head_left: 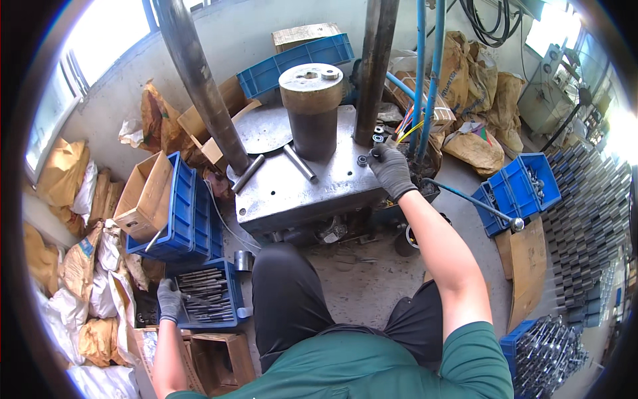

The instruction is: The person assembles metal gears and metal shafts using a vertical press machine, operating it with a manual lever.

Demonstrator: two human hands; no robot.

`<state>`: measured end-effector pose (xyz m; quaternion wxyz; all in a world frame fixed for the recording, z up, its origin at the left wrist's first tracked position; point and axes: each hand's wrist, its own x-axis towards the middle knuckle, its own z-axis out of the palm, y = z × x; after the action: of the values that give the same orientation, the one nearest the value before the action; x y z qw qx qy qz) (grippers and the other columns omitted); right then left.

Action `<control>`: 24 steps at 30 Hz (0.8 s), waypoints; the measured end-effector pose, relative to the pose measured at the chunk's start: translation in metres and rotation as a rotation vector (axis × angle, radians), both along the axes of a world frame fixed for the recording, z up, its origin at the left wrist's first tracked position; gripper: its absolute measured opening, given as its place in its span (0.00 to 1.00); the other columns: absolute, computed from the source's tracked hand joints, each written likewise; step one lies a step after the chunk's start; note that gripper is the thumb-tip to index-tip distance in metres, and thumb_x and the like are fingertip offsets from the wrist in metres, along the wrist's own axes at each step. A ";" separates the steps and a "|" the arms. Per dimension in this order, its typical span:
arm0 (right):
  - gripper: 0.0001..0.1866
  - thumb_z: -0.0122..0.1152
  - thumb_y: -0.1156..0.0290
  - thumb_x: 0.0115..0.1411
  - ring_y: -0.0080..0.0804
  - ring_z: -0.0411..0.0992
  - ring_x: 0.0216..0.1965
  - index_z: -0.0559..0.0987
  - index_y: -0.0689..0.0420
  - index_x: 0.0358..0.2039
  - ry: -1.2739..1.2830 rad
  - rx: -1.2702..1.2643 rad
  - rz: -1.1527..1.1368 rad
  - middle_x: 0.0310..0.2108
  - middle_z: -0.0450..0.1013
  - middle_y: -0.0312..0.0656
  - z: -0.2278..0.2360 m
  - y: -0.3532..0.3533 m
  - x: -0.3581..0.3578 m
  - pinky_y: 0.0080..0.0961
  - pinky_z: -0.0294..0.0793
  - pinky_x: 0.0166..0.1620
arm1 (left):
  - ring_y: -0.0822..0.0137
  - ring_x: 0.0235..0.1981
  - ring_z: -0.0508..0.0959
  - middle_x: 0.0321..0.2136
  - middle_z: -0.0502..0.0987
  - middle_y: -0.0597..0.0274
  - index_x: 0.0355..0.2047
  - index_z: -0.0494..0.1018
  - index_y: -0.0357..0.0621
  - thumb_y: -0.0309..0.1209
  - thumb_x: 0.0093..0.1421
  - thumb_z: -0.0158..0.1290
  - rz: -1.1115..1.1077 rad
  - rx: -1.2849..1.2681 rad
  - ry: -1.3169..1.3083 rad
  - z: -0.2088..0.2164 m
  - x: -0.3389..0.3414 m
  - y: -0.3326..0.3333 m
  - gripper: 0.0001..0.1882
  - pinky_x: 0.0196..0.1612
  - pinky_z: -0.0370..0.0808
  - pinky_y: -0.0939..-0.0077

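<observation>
My left hand, in a grey glove, reaches down at the left edge of a blue crate of metal rods. Its fingers are closed round the end of one metal rod. The other rods lie side by side in the crate. My right hand, gloved too, rests over the right side of the steel press table. Its fingers are bent together; whatever they pinch is hidden. Small dark metal rings sit beside its fingertips, another ring just behind.
A thick steel cylinder stands on the table between two columns, with two loose pins in front. Blue hoses hang at right. A ball-ended lever juts out near blue bins. Stacked metal parts line the right.
</observation>
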<state>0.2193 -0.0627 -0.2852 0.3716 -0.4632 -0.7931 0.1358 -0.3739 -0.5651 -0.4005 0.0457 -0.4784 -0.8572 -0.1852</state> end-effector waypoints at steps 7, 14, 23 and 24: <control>0.08 0.61 0.75 0.68 0.31 0.81 0.33 0.80 0.65 0.44 0.859 -0.696 0.138 0.36 0.81 0.40 0.029 -0.088 0.027 0.27 0.84 0.38 | 0.63 0.26 0.69 0.24 0.65 0.60 0.23 0.65 0.41 0.14 0.41 0.51 -0.552 0.391 -0.080 0.244 0.179 0.111 0.11 0.30 0.67 0.72; 0.06 0.58 0.79 0.68 0.38 0.82 0.41 0.79 0.62 0.45 1.208 -0.819 0.270 0.42 0.79 0.44 0.002 -0.146 0.041 0.33 0.87 0.43 | 0.72 0.33 0.68 0.30 0.69 0.64 0.27 0.70 0.43 0.24 0.47 0.65 -1.007 0.711 -0.757 0.310 0.322 0.251 0.13 0.34 0.66 0.78; 0.06 0.59 0.63 0.70 0.28 0.65 0.16 0.75 0.48 0.36 1.311 -1.291 -0.004 0.21 0.70 0.36 0.019 -0.140 0.065 0.28 0.64 0.17 | 0.72 0.39 0.75 0.44 0.76 0.62 0.56 0.71 0.42 0.29 0.55 0.66 -0.972 0.715 -1.503 0.256 0.435 0.349 0.28 0.45 0.73 0.80; 0.07 0.60 0.62 0.70 0.27 0.66 0.16 0.75 0.49 0.36 1.328 -1.205 0.046 0.21 0.70 0.36 0.016 -0.140 0.068 0.27 0.65 0.17 | 0.71 0.42 0.76 0.48 0.75 0.62 0.62 0.67 0.44 0.32 0.56 0.66 -0.955 0.698 -1.579 0.247 0.441 0.353 0.34 0.47 0.74 0.77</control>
<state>0.2870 -0.2030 -0.2687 0.4447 -0.3894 -0.2178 0.7766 0.0673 -0.2122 -0.1535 -0.4806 -0.4728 -0.2553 -0.6930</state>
